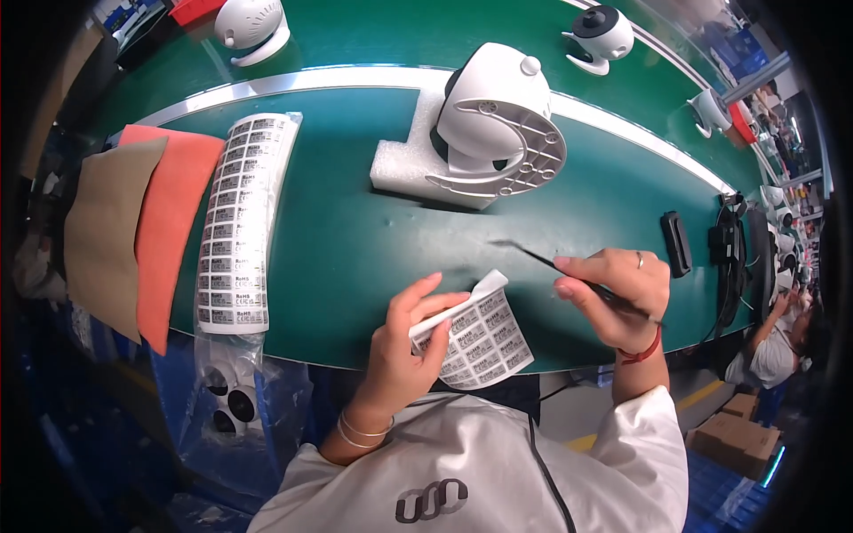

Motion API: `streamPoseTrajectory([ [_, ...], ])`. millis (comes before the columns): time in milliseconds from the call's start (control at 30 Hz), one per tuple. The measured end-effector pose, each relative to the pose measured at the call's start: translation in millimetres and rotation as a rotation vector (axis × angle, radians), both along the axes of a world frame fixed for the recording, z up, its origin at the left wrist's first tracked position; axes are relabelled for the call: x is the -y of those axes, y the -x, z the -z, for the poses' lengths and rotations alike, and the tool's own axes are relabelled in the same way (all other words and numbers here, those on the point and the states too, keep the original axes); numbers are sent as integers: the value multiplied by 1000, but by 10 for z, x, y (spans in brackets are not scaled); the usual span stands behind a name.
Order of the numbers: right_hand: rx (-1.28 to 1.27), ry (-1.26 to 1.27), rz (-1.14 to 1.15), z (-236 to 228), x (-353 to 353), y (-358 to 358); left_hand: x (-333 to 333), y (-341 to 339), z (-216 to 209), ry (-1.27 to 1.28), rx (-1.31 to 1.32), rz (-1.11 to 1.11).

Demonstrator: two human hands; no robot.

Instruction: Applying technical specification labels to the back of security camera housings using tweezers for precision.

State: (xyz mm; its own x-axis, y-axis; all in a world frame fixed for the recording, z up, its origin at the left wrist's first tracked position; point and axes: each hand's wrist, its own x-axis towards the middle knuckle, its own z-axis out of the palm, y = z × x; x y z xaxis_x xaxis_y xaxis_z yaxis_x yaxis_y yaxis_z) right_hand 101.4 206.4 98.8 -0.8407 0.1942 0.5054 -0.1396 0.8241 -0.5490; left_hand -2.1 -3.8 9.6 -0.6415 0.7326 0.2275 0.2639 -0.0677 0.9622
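Note:
My left hand (404,333) pinches a sheet of printed labels (484,346) near the front edge of the bench, and the sheet's far edge is curled over. In my right hand (622,293) is a pair of dark tweezers (531,255), held like a pen, its tip pointing left above the green mat. Beyond both hands a white device (498,115) lies tipped on a white foam block (400,166), its ribbed, curved base turned toward me. The tweezers' tip touches neither the sheet nor the device.
To the left lie a long stack of label sheets (244,222), an orange sheet (178,222) and a brown sheet (111,222). A small black bar (675,244) rests at the right, near black parts (729,258). More white devices (602,40) stand on the green line behind. Another person works far right.

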Motion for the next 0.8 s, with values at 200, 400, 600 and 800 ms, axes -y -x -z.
streamPoseTrajectory([
  [200, -169, -505, -77, 266, 16, 287, 15, 56, 50, -44, 59, 65],
  [400, -234, -594, 14, 562, 35, 448, 40, 61, 90, -71, 157, 81],
  [600, -239, -653, 81, 617, 91, 503, 40, 71, 70, -65, 169, 102],
  [800, -230, -671, 100, 649, 88, 529, 51, 77, 52, -74, 175, 121],
])
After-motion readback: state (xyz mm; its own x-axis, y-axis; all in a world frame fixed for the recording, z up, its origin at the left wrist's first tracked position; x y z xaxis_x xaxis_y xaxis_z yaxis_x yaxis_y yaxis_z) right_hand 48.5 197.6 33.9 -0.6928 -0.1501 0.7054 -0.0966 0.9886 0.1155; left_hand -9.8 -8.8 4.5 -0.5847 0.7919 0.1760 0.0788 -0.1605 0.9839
